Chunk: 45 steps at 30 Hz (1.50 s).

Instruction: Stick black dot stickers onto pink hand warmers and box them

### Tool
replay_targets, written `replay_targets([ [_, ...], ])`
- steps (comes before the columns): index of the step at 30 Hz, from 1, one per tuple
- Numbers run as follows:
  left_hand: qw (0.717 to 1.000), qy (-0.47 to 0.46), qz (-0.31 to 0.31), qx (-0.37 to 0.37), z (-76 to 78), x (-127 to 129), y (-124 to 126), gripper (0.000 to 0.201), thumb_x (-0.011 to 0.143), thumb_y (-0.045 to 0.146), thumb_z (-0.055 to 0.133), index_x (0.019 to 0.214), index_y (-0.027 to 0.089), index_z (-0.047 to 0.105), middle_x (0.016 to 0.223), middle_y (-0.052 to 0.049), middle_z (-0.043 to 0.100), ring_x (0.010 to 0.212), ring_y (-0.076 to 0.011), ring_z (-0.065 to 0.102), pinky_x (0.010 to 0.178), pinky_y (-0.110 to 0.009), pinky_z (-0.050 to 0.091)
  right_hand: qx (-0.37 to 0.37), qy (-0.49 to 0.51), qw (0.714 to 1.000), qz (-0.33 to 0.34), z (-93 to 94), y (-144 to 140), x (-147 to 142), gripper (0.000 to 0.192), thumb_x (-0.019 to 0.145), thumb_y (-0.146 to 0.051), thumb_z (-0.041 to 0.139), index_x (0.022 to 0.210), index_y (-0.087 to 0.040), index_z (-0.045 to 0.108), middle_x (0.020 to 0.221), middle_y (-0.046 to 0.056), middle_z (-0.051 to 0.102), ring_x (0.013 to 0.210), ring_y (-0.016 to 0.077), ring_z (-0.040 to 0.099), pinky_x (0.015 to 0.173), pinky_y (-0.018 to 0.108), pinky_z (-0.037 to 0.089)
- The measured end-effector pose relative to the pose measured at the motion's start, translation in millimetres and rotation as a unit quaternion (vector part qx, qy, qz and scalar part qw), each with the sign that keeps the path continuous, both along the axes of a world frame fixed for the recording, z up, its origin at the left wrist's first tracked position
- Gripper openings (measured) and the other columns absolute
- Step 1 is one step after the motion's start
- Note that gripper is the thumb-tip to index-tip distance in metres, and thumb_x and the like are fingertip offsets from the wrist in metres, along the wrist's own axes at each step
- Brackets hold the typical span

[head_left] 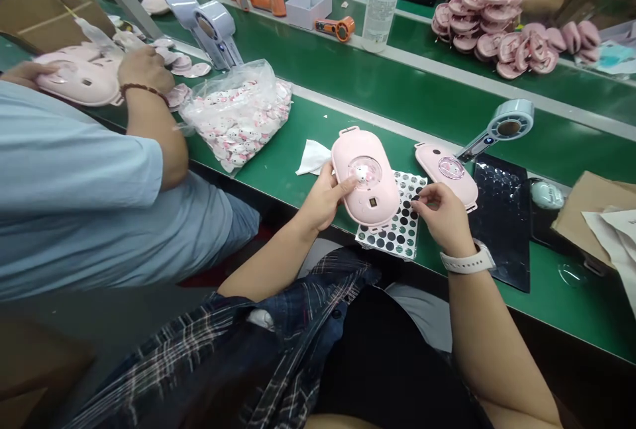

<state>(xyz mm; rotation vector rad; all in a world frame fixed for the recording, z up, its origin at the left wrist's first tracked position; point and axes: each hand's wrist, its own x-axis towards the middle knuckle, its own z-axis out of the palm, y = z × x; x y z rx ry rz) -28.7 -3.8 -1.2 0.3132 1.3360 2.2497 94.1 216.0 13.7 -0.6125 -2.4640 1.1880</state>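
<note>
In the head view, the left hand [325,200] is curled around the edge of a pink oval plastic casing [365,177], its thumb pressed on the round cartoon badge at the centre. The right hand [442,214] is nearly closed, fingertips pinched at a white sheet of black dot stickers [400,230] lying under the casing. Both rest on the green bench [397,95]. A second pink casing [447,171] lies just beside them, and a co-worker's hand [144,68] works to the left.

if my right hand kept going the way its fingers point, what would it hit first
Most likely the pink oval plastic casing held by the left hand; the right hand points leftward over the white sheet of black dot stickers, though depth is unclear.
</note>
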Motion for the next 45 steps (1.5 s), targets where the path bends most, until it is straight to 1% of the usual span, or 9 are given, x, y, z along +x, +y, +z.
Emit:
replay_targets([
  [3,0.999,0.031,-0.044,0.008,3.1,15,3,0.07,0.079,0.048,0.085,0.131,0.022,0.046,0.134,-0.014,0.068,0.131,-0.0349,0.062,0.112,-0.053,0.05,-0.117,0.069,0.991,-0.021,7.0,-6,13,0.031,0.075,-0.038,0.077,0.093,-0.022,0.059,0.079,0.0,0.065,0.07,0.0189,0.066,0.067,0.035,0.057],
  [5,0.996,0.047,-0.078,0.005,5.8,25,2,0.07,0.082,0.05,0.083,0.134,0.023,0.044,0.138,-0.014,0.065,0.133,-0.0355,0.061,0.111,-0.052,0.05,-0.158,0.105,0.982,-0.028,16.4,-18,26,0.029,0.078,-0.036,0.078,0.095,-0.022,0.058,0.081,0.0,0.066,0.069,0.0174,0.067,0.063,0.033,0.057],
  [9,0.992,0.073,-0.102,-0.014,12.0,41,0,0.071,0.083,0.053,0.081,0.135,0.026,0.04,0.138,-0.013,0.064,0.134,-0.0358,0.06,0.11,-0.052,0.051,-0.167,0.146,0.975,-0.023,39.0,-49,53,0.025,0.084,-0.029,0.08,0.098,-0.023,0.06,0.085,0.0,0.068,0.071,0.0145,0.067,0.066,0.029,0.06],
  [13,0.991,0.084,-0.095,-0.038,16.2,52,0,0.075,0.084,0.055,0.08,0.137,0.026,0.036,0.133,-0.012,0.066,0.128,-0.0345,0.064,0.109,-0.052,0.053,-0.18,0.147,0.973,0.005,52.0,-72,70,0.024,0.086,-0.024,0.08,0.1,-0.023,0.06,0.085,0.0,0.072,0.073,0.014,0.07,0.065,0.025,0.06],
  [18,0.991,0.095,-0.084,-0.047,16.3,60,1,0.072,0.085,0.051,0.08,0.138,0.029,0.036,0.135,-0.011,0.065,0.126,-0.0333,0.065,0.107,-0.05,0.053,-0.153,0.131,0.979,0.015,53.6,-81,71,0.023,0.086,-0.022,0.079,0.098,-0.023,0.059,0.081,-0.001,0.072,0.07,0.0136,0.07,0.062,0.024,0.059],
  [23,0.992,0.076,-0.094,-0.047,16.1,63,1,0.075,0.083,0.051,0.081,0.138,0.03,0.035,0.13,-0.011,0.066,0.121,-0.0343,0.067,0.105,-0.051,0.053,-0.132,0.12,0.984,0.026,52.7,-80,71,0.022,0.086,-0.021,0.079,0.097,-0.023,0.061,0.083,-0.001,0.072,0.071,0.0129,0.069,0.063,0.023,0.059],
  [28,0.992,0.07,-0.093,-0.054,15.4,63,1,0.078,0.082,0.054,0.082,0.138,0.029,0.033,0.13,-0.011,0.067,0.115,-0.032,0.069,0.101,-0.048,0.055,-0.108,0.096,0.988,0.047,52.3,-78,74,0.019,0.088,-0.02,0.077,0.098,-0.023,0.062,0.084,-0.001,0.071,0.073,0.0137,0.069,0.064,0.024,0.059],
  [38,0.991,0.082,-0.098,-0.052,12.2,65,1,0.077,0.084,0.053,0.081,0.136,0.028,0.031,0.136,-0.012,0.064,0.118,-0.0299,0.068,0.1,-0.046,0.056,-0.048,0.083,0.993,0.061,49.2,-76,78,0.017,0.089,-0.015,0.075,0.097,-0.024,0.063,0.087,-0.003,0.069,0.075,0.0118,0.068,0.066,0.021,0.057],
  [45,0.988,0.107,-0.095,-0.062,8.5,66,0,0.076,0.086,0.051,0.079,0.14,0.029,0.03,0.133,-0.01,0.065,0.124,-0.031,0.065,0.106,-0.049,0.054,0.074,0.079,0.992,0.057,52.3,-80,76,0.018,0.088,-0.008,0.072,0.092,-0.022,0.062,0.082,-0.004,0.066,0.068,0.0099,0.064,0.064,0.019,0.054],
])
